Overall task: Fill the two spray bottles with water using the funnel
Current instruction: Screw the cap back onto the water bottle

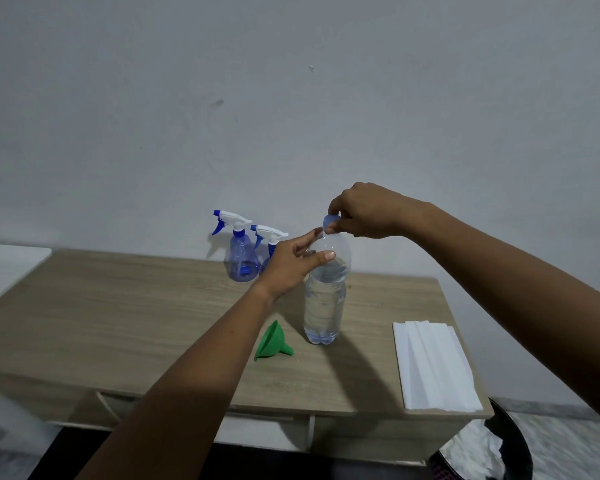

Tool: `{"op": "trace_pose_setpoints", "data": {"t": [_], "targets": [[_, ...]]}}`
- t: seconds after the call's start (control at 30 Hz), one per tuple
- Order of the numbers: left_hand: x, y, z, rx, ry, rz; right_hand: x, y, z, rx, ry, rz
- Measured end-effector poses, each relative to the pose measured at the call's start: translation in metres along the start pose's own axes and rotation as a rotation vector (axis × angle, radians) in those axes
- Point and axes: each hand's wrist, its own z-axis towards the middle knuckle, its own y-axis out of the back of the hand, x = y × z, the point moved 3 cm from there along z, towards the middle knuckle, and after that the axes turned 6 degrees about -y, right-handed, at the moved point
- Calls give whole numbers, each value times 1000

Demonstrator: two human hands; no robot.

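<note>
A clear water bottle (324, 306) stands upright mid-table, mostly full. My left hand (291, 265) grips its shoulder just below the neck. My right hand (364, 211) pinches the blue cap (329, 221) at the bottle's mouth; whether the cap is still on the neck I cannot tell. Two blue spray bottles with white trigger heads stand at the back by the wall: one (241, 258) in full view, the other (269, 247) partly hidden behind my left hand. A green funnel (272, 342) lies on its side in front of the water bottle, to its left.
The wooden table (118, 323) stands against a grey wall. A stack of white paper towels (433, 365) lies at its right end. A black bin with a crumpled liner (482, 448) sits on the floor at the lower right. A white surface (4, 265) adjoins on the left.
</note>
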Motion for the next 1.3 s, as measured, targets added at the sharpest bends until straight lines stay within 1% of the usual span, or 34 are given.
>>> {"op": "trace_pose_setpoints", "data": {"t": [0.1,0.2,0.27,0.33,0.47,0.53,0.6,0.67,0.73,0.9,1.0,1.1,1.13,1.2,1.3], "targets": [[0,1,-1,7,1,10,1,-3,-4,-35,-27,-4],[-2,0,-3,15,3,9,-3,-18,-13,-162,-71,79],[-1,-2,-5,9,14,-14,-7,-36,-22,-282,-126,309],[5,-1,-7,-6,28,-43,-10,-61,-31,-348,-201,597],[19,6,-17,-35,134,-94,-4,-116,-41,-324,-298,1005],[32,15,-25,-60,190,-65,3,-136,-45,-317,-296,1125],[52,26,-35,-72,247,17,10,-150,-48,-317,-288,1160],[71,32,-45,-43,278,121,12,-163,-48,-323,-299,1187],[86,35,-53,32,294,234,15,-173,-47,-316,-324,1183],[115,36,-56,261,348,671,18,-196,-44,-350,-394,1191],[130,33,-52,391,376,764,18,-210,-44,-301,-431,1249],[141,33,-51,483,357,980,18,-215,-43,-290,-412,1262],[142,32,-52,499,340,1021,18,-215,-43,-287,-412,1261],[144,31,-54,509,318,1023,19,-217,-43,-279,-414,1270],[148,34,-54,462,265,1001,20,-220,-43,-272,-415,1256]]}}
